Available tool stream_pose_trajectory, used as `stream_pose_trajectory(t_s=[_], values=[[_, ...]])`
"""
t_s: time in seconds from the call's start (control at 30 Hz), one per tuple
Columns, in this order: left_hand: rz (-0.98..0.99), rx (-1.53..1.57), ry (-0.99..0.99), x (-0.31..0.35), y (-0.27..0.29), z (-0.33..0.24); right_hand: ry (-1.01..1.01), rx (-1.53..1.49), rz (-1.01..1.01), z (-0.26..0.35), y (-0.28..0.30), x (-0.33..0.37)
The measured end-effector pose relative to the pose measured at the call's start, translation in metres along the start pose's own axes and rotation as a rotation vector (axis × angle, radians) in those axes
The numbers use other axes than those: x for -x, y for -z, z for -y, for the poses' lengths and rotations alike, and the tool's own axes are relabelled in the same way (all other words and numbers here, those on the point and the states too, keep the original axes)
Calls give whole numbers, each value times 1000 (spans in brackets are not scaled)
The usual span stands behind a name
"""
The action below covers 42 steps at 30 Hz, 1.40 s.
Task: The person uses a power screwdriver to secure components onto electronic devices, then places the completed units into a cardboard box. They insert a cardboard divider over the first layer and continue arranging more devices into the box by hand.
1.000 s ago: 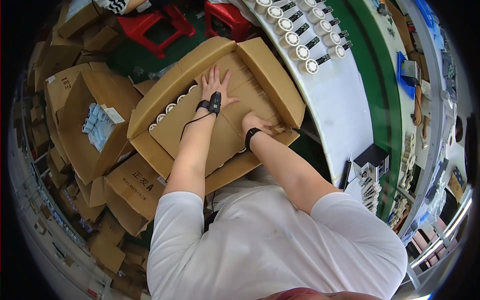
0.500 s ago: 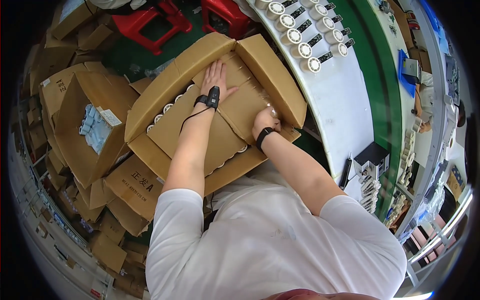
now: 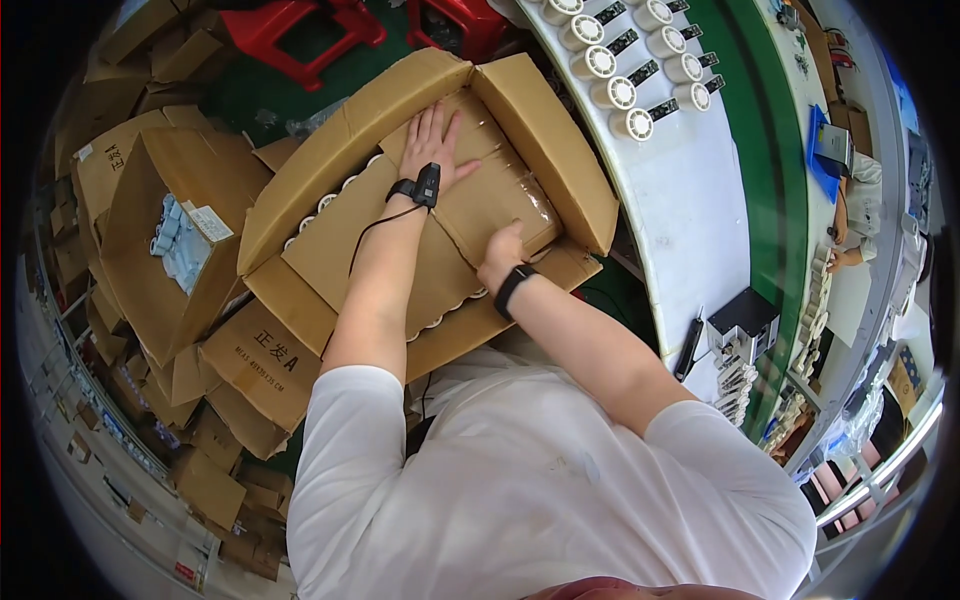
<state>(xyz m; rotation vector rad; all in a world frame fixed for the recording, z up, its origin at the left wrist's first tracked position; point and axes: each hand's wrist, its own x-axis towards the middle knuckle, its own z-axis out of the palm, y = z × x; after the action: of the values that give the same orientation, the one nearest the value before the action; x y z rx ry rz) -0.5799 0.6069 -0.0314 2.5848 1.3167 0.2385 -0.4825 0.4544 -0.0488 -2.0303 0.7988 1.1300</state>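
Inside a large open carton [image 3: 350,128], a flat cardboard sheet [image 3: 390,250] lies over several round white parts that peek out along its edges. My left hand [image 3: 428,148] presses flat on the sheet's far part, fingers spread, a black device strapped at the wrist. Lower and to the right, my right hand [image 3: 500,252] rests at the sheet's near right edge by the carton wall. One of its digits points out over the cardboard; the others are partly hidden. It holds nothing I can see. A black band circles that wrist.
On the left stands another open carton [image 3: 150,250] with light blue pieces inside. Red stools [image 3: 300,45] stand beyond. Along the right, a white worktable [image 3: 690,220] carries rows of white round units [image 3: 632,124] with small circuit boards. Another person's hands [image 3: 845,258] show far right.
My right hand has drawn back from the right corner toward the sheet's near edge and loosened from a fist. My left hand stays flat on the sheet. The view has shifted slightly.
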Motion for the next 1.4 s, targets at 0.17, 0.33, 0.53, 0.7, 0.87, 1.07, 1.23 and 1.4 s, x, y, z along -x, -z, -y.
stream_pose_trajectory(t_s=[0.17,0.33,0.53,0.7,0.87,1.07,1.23,1.4], values=[[-48,-55,9,2,-13,-2,-158,163,-434,41,-16,49],[-109,-109,-16,1,-10,12,298,557,-173,21,19,56],[-28,-65,101,69,13,30,1156,1282,224,18,31,64],[-9,-29,143,82,5,37,1640,1811,171,35,35,47],[-46,-58,145,96,10,42,1642,1683,64,22,39,46],[-50,-75,425,176,24,27,1633,1895,225,16,60,62],[-21,-51,497,206,30,41,1624,2027,251,11,68,55],[-83,-60,534,218,30,41,1548,2064,283,1,67,65]])
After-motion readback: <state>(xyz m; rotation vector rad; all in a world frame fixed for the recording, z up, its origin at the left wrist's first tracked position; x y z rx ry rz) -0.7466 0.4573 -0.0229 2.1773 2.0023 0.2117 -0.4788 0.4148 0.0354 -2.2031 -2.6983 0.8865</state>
